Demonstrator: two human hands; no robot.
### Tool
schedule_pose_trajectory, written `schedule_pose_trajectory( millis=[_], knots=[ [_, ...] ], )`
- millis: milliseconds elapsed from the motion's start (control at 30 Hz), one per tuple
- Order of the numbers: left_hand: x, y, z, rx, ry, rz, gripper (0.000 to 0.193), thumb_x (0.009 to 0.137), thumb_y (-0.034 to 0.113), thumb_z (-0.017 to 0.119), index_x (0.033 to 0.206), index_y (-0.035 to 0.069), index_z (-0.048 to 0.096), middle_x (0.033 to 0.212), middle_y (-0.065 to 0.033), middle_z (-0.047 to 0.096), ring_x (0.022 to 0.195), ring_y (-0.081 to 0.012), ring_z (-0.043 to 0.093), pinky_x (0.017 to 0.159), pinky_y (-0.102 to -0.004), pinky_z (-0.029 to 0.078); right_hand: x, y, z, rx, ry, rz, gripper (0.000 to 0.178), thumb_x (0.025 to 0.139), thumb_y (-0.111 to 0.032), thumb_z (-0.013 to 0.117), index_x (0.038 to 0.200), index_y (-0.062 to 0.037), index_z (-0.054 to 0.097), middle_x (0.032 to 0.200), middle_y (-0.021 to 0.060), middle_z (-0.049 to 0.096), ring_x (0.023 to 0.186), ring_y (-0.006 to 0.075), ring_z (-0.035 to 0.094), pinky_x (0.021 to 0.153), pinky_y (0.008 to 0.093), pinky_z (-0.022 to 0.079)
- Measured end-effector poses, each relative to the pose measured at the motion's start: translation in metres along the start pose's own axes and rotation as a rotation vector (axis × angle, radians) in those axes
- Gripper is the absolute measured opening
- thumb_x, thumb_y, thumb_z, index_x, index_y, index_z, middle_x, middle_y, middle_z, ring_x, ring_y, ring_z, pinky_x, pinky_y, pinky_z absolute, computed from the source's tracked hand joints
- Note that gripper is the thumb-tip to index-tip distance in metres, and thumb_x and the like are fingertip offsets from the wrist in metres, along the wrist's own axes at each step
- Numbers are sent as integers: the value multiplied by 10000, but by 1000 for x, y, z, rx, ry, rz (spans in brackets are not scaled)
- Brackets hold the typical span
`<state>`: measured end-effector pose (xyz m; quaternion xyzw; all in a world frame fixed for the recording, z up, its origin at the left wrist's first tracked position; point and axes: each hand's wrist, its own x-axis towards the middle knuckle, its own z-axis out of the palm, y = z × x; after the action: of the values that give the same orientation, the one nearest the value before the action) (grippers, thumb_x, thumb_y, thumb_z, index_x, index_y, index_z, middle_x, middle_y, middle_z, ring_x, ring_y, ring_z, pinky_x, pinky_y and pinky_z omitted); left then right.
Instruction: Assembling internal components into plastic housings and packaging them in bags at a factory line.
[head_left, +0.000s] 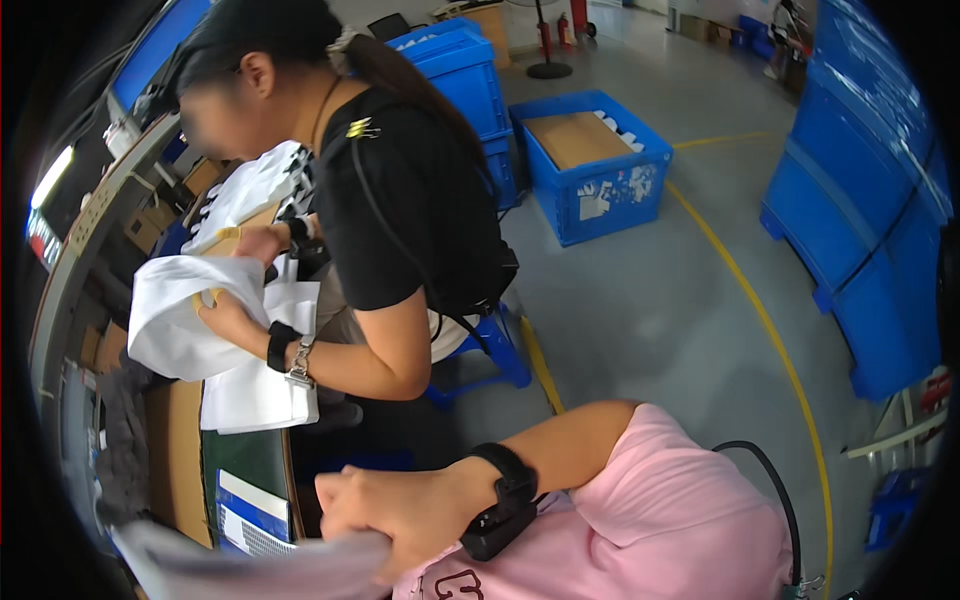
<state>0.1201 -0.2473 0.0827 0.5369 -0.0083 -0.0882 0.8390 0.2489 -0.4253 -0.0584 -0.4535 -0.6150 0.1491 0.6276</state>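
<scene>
My right hand (385, 510) reaches in from the lower right, bent at the elbow, with a black strap and a small black box (500, 520) at the wrist. Its fingers are curled onto a pale, whitish-grey sheet of limp material (260, 570), smeared by motion, so I cannot tell its exact kind. The sheet stretches left over the front of the workbench. My left hand is out of sight. Just beyond my hand lies a blue-and-white printed packet (252, 515) on the bench's dark green surface (230, 455).
A co-worker in a black top (400, 210) sits close on the left, both hands in white fabric (190, 315). More white pieces (262, 395) lie on the bench. Blue crates (600, 190) stand behind, and a tall blue stack (860, 220) rises at right. Yellow lines (745, 290) mark the floor.
</scene>
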Motion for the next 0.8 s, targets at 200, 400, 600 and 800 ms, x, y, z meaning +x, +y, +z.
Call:
schedule_pose_trajectory(
  millis=[200,400,600,800],
  knots=[
    [21,-36,19,717,302,413,734,781,301,601,1309,-31,215,1303,-227,324,1210,-333,319,1012,-423,231,-12,14,-6,-5,625,64,247,642,-123,651,849,-28,557,771,67,455,748,196,417,664,313,338],
    [-1,-58,-3,695,424,92,623,692,192,715,1184,-36,409,1132,-178,492,1037,-300,476,916,-431,346,6,28,32,-296,307,-212,219,696,-99,547,884,-17,472,834,111,429,810,269,403,690,347,316],
    [-65,-63,-36,778,557,323,588,721,299,680,1152,-24,444,1080,-167,529,999,-287,510,922,-490,339,33,38,54,30,181,-254,453,660,-126,669,1039,-15,447,980,133,435,926,286,412,806,356,351],
    [-58,-71,-36,273,793,409,510,820,414,498,1131,12,456,1048,-102,555,940,-232,545,847,-369,426,61,48,44,776,-408,291,811,661,-139,736,1303,-4,259,1230,90,405,1122,151,389,934,288,332]
  ],
)
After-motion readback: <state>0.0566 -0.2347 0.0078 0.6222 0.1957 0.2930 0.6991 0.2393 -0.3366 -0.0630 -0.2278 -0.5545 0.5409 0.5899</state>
